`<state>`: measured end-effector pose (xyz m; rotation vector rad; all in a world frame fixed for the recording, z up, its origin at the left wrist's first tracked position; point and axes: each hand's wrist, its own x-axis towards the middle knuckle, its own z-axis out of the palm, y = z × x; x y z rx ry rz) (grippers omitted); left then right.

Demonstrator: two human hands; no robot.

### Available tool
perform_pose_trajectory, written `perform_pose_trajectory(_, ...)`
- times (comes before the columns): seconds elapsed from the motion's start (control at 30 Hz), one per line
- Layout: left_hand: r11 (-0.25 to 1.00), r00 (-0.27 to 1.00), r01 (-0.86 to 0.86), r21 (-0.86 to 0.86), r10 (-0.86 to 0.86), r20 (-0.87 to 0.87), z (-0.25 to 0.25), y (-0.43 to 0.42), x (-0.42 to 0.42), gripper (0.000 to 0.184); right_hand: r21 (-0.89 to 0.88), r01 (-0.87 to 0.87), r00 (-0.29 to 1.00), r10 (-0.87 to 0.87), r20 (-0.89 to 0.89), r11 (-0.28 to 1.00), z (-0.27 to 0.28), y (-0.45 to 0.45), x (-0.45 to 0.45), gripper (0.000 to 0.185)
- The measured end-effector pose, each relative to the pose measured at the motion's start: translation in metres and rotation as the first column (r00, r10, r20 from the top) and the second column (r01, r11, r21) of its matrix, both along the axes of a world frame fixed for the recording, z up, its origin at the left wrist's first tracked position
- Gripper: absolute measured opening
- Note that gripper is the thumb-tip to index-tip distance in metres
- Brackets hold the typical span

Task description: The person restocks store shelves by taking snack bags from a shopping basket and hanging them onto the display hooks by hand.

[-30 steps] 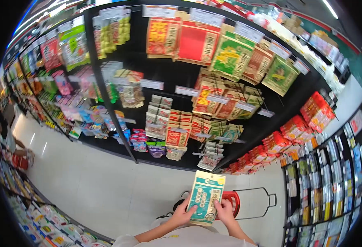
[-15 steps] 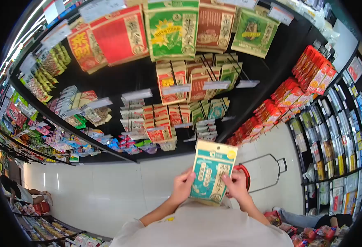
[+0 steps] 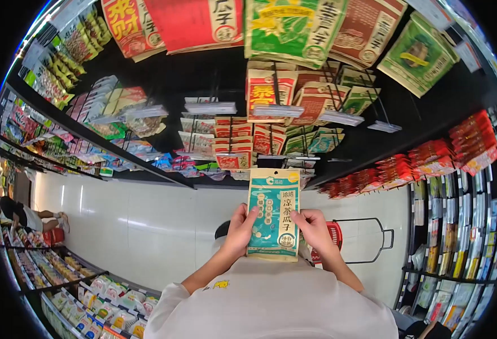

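Pouch [image 3: 269, 226]: straightened since half a second ago, from a slight slant to upright in your view, and now a little higher and further left.
Place: held up in front of your shirt [image 3: 276, 299], printed front facing you, before the rack [image 3: 175, 73].
Left hand [image 3: 238, 230]: your thumb presses on the front near the side edge, the other fingers curl behind; you pinch that edge. How far they reach at the back, you cannot tell.
Right hand [image 3: 318, 230]: same pinch on the opposite edge, thumb on the front; its hidden fingertips cannot be made out.
Weight and feel: likely light, with soft, papery sides and a loose filling that may slump; probably not very slippery, though a hard squeeze could crease it or crush what is inside.
Best hold: both side edges at mid-height, thumbs flat, sparing the thin top strip with its hang hole.
Floor: red basket [image 3: 334, 233] just beyond your right hand, partly hidden.
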<state>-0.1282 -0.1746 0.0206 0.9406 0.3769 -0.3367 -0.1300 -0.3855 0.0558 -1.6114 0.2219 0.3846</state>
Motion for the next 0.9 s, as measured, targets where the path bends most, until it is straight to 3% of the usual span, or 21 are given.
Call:
perform_pose_trajectory(0.13,0.998,0.994,0.056,-0.017,-0.057,-0.091,0.012,0.029,0.019,0.029,0.037,0.003,0.995,-0.007,0.098,0.999,-0.005,0.030,0.020,0.045)
perform_pose_trajectory(0.33,0.986,0.988,0.155,-0.060,-0.157,-0.015,0.019,0.070,0.065,0.033,0.101,0.040,0.996,-0.048,0.074,0.994,0.026,0.087,0.050,0.024)
perform_pose_trajectory(0.37,0.980,0.983,0.181,-0.082,-0.182,-0.004,0.023,0.079,0.071,0.033,0.089,-0.011,0.999,0.008,0.038,0.996,0.027,0.087,0.050,0.023)
perform_pose_trajectory(0.47,0.951,0.960,0.281,-0.126,-0.279,0.039,0.020,0.107,0.087,0.033,0.122,0.049,0.996,-0.057,0.064,0.991,0.042,0.116,0.054,0.024)
perform_pose_trajectory(0.63,0.926,0.941,0.335,-0.175,-0.338,0.015,0.020,0.135,0.110,0.033,0.098,0.192,0.981,-0.188,-0.049,0.977,0.036,0.153,0.051,0.026)
perform_pose_trajectory(0.7,0.909,0.925,0.377,-0.177,-0.380,0.017,0.003,0.145,0.114,0.031,0.025,0.214,0.977,-0.213,-0.020,0.977,0.037,0.164,0.050,0.026)
perform_pose_trajectory(0.8,0.897,0.932,0.353,-0.264,-0.361,0.022,-0.025,0.151,0.117,0.027,-0.042,0.300,0.953,-0.302,-0.029,0.953,0.021,0.175,0.041,0.030)
perform_pose_trajectory(0.9,0.766,0.858,0.379,-0.519,-0.502,-0.114,-0.024,0.152,0.113,0.043,0.008,0.466,0.884,-0.466,-0.043,0.885,0.006,0.182,0.026,0.033)
